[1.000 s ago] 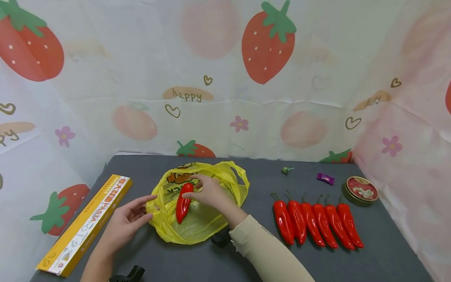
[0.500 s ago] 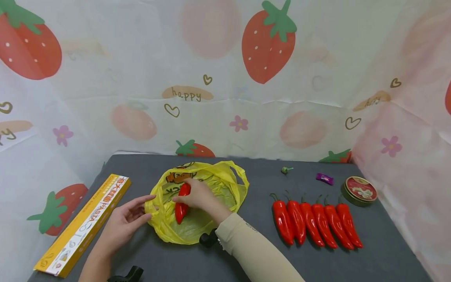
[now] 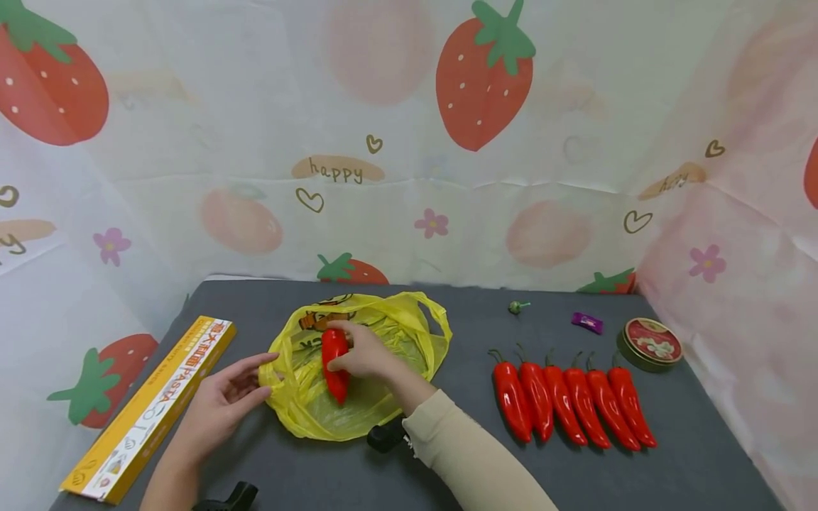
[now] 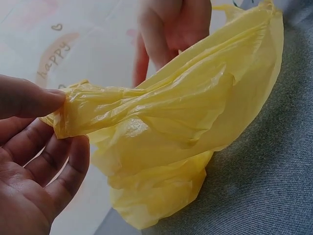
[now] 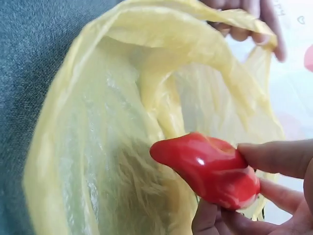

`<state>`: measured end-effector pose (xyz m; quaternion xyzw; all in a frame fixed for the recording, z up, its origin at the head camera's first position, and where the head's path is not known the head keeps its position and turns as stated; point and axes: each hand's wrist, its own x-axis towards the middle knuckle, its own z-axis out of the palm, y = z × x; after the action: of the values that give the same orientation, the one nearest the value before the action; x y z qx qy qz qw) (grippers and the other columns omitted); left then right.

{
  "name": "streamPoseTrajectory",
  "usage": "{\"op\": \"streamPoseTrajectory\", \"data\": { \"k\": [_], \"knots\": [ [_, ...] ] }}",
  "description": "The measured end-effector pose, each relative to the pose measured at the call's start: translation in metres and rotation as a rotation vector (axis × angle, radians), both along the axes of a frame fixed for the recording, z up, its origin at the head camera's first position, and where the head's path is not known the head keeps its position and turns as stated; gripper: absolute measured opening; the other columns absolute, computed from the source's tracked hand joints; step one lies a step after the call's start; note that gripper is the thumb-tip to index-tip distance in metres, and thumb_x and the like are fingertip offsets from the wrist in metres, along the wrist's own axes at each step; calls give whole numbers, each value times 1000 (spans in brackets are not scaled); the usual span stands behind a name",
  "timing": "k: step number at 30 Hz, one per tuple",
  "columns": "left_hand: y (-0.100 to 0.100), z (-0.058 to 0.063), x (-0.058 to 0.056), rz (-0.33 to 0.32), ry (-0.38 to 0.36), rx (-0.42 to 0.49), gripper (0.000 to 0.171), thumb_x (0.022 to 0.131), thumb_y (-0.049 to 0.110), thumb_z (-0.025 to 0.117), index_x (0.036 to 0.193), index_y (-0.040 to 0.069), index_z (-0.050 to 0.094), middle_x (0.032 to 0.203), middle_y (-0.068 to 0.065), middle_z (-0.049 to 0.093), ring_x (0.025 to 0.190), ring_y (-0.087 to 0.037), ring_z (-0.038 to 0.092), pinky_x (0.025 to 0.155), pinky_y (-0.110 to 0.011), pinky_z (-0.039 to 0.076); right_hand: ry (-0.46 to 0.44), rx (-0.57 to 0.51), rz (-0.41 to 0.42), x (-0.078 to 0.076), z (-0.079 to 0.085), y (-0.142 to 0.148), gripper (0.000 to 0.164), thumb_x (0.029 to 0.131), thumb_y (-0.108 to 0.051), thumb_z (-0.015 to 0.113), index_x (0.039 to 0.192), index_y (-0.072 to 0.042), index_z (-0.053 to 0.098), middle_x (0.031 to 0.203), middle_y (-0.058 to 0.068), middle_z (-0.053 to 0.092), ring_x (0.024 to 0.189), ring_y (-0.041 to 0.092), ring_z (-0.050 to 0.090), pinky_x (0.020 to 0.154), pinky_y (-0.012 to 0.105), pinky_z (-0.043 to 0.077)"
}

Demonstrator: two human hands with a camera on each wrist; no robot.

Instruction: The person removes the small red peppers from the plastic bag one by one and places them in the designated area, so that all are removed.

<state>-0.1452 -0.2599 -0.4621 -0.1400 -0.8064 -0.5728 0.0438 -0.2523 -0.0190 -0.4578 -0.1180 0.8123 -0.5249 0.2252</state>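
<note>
My right hand (image 3: 364, 355) holds a red chili pepper (image 3: 334, 355) over the mouth of a yellow plastic bag (image 3: 307, 424), tip pointing toward me. In the right wrist view, thumb and fingers grip the thick end of the pepper (image 5: 205, 169), and the bag's inside (image 5: 112, 147) spreads behind it. My left hand (image 3: 220, 404) pinches the bag's left edge; the left wrist view shows the thumb on top of the gathered plastic (image 4: 93, 110) and fingers curled below. The pepper is hidden behind the bag in that view.
Several red chili peppers (image 3: 564, 404) lie in a row to the right. Behind them are a small green stemmed item (image 3: 515, 307), a purple wrapped sweet (image 3: 587, 323) and a round tin (image 3: 650, 344). A yellow pasta box (image 3: 153, 408) lies along the left side.
The pepper's tip has swung to the right, and the right hand has shifted slightly with it. The left hand keeps its hold on the bag's edge.
</note>
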Motion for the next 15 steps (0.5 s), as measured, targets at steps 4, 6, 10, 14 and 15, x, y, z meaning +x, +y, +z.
{"op": "streamPoseTrajectory", "data": {
  "k": [4,6,10,14,15],
  "knots": [
    [0,0,0,3,4,2,43,98,5,65,139,-4,55,119,-4,70,100,-3,67,82,-18,57,-81,-100,27,2,4,11,69,87,0,73,148,-24,51,136,17,55,111,30,58,81,44,60],
    [0,0,0,2,5,2,43,98,5,64,139,-3,55,117,-2,71,100,-3,67,82,-18,57,-116,-140,50,4,8,18,70,88,3,71,149,-25,51,138,16,53,112,30,58,81,45,60],
    [0,1,0,4,5,1,43,98,6,64,139,-3,55,115,0,71,100,-4,67,82,-19,57,-186,-195,122,7,11,29,71,88,8,67,149,-25,50,138,14,51,113,30,56,80,44,60],
    [0,2,0,19,10,-2,43,98,6,65,139,-3,56,113,-1,72,100,-3,67,81,-18,57,-243,-233,176,10,14,38,69,90,6,65,150,-26,49,137,11,50,115,29,55,81,45,60],
    [0,2,0,24,11,-2,43,98,6,65,139,-3,56,113,0,72,100,-3,67,81,-18,57,-246,-238,182,11,14,40,68,91,3,66,150,-26,49,136,10,49,115,29,54,82,45,60]
  ]
}}
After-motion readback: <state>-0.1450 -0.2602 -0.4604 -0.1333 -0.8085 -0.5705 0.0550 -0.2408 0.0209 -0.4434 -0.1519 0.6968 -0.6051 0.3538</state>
